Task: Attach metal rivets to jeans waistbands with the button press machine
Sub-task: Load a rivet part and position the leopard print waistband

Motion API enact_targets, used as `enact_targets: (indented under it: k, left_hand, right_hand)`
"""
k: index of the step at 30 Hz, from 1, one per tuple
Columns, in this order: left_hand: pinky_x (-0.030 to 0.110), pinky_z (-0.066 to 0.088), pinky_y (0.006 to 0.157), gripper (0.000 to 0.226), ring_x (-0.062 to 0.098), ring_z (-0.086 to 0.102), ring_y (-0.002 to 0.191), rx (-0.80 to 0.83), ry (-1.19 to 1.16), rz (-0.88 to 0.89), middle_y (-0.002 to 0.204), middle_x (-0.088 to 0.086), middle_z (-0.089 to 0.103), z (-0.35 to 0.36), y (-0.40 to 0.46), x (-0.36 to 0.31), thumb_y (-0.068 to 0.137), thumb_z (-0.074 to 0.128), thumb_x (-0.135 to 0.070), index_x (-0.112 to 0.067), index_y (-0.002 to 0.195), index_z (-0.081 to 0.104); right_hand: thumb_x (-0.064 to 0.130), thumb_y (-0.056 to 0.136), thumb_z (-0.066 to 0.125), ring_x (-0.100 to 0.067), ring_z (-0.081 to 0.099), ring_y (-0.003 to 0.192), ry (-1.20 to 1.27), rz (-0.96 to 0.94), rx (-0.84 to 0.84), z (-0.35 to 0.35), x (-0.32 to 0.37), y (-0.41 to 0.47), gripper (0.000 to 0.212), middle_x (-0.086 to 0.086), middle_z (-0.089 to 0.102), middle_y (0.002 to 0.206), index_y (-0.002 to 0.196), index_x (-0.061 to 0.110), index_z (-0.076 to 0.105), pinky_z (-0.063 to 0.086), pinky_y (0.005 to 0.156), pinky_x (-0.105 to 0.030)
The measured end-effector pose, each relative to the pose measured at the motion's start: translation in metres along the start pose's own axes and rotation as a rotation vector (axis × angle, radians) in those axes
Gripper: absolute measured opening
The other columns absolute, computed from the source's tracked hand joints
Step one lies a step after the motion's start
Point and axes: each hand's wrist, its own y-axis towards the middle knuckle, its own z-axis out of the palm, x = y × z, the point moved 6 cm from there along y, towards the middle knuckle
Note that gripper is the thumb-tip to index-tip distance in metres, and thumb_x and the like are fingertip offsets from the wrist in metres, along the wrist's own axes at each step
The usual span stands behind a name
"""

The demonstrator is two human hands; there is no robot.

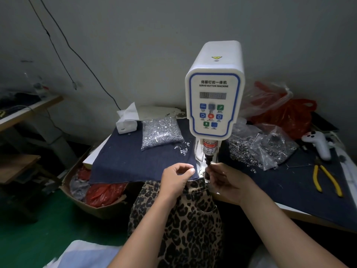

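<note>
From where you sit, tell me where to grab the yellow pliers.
Probably take the pliers by both yellow handles, near their middle, coming from above. They lie flat on the dark cloth with the handles spread toward you and the dark jaws pointing away toward the white controller. Closing the handles together should give a firm hold, and nothing lies over them.

A garment workshop: servo button machine (pixel 214 89), bagged rivets (pixel 161 133), pliers (pixel 326 177).
</note>
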Motion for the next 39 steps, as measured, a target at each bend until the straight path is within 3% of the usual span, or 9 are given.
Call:
enact_targets:
  k: [12, 15, 23, 28, 32, 35, 39]
  left_hand:
    - [0.005, 0.047, 0.076, 0.009, -0.006, 0.071, 0.085, 0.014, 0.009, 0.046, 0.086, -0.018, 0.079, 0.007, 0.000, -0.008, 0.088, 0.082, -0.022, -0.029, 0.082, 0.082]
    - [0.003, 0.046, 0.074, 0.008, -0.007, 0.070, 0.085, 0.023, 0.022, 0.055, 0.086, -0.019, 0.079, 0.013, 0.002, -0.010, 0.088, 0.081, -0.023, -0.029, 0.083, 0.082]
    - [0.007, 0.049, 0.075, 0.004, -0.002, 0.073, 0.088, 0.034, 0.013, 0.043, 0.089, -0.015, 0.080, 0.022, 0.004, -0.007, 0.088, 0.080, -0.023, -0.026, 0.089, 0.082]
    - [0.009, 0.050, 0.069, 0.006, 0.000, 0.073, 0.081, 0.027, 0.006, 0.049, 0.086, -0.010, 0.080, 0.023, 0.005, -0.010, 0.088, 0.079, -0.018, -0.023, 0.086, 0.081]
    - [0.010, 0.051, 0.076, 0.004, -0.001, 0.073, 0.088, 0.065, 0.039, 0.064, 0.090, -0.014, 0.080, 0.025, 0.006, -0.012, 0.090, 0.078, -0.025, -0.026, 0.089, 0.081]
    - [0.013, 0.054, 0.081, 0.005, -0.004, 0.072, 0.090, 0.081, 0.051, 0.061, 0.091, -0.018, 0.079, 0.028, 0.005, -0.014, 0.091, 0.078, -0.030, -0.028, 0.090, 0.081]
    - [0.009, 0.052, 0.067, 0.010, -0.004, 0.073, 0.074, 0.131, 0.046, 0.068, 0.083, -0.019, 0.078, 0.037, 0.002, -0.019, 0.093, 0.076, -0.026, -0.031, 0.084, 0.078]
  right_hand:
    - [0.007, 0.095, 0.064, -0.013, 0.066, 0.057, 0.039, 0.031, -0.024, 0.004, -0.001, 0.001, 0.016, -0.011, 0.073, 0.071, 0.084, -0.003, 0.071, 0.054, 0.048, -0.019]
    - [0.007, 0.096, 0.063, -0.010, 0.064, 0.050, -0.019, -0.002, -0.022, 0.005, 0.004, 0.001, 0.016, -0.011, 0.072, 0.068, 0.085, -0.003, 0.070, 0.054, 0.048, -0.018]
    - [0.007, 0.096, 0.064, -0.010, 0.063, 0.047, -0.071, -0.009, -0.013, 0.003, 0.007, 0.002, 0.020, -0.011, 0.072, 0.067, 0.079, -0.001, 0.072, 0.053, 0.046, -0.018]
    - [0.010, 0.097, 0.063, -0.010, 0.064, 0.054, -0.034, 0.000, -0.026, 0.000, 0.005, 0.006, 0.018, -0.012, 0.074, 0.071, 0.083, 0.000, 0.070, 0.052, 0.047, -0.018]
    - [0.014, 0.099, 0.060, -0.011, 0.067, 0.057, -0.130, -0.005, 0.011, -0.011, 0.015, 0.010, 0.019, -0.015, 0.076, 0.081, 0.094, 0.001, 0.072, 0.051, 0.048, -0.020]
    - [0.017, 0.098, 0.057, -0.006, 0.052, 0.047, -0.364, -0.171, -0.121, -0.036, 0.038, 0.015, 0.021, -0.010, 0.076, 0.076, 0.102, 0.004, 0.074, 0.045, 0.045, -0.017]
    - [0.017, 0.099, 0.050, -0.009, 0.048, 0.048, -0.539, -0.436, -0.348, -0.079, 0.064, 0.015, 0.024, -0.004, 0.071, 0.065, 0.102, 0.010, 0.073, 0.041, 0.052, -0.025]
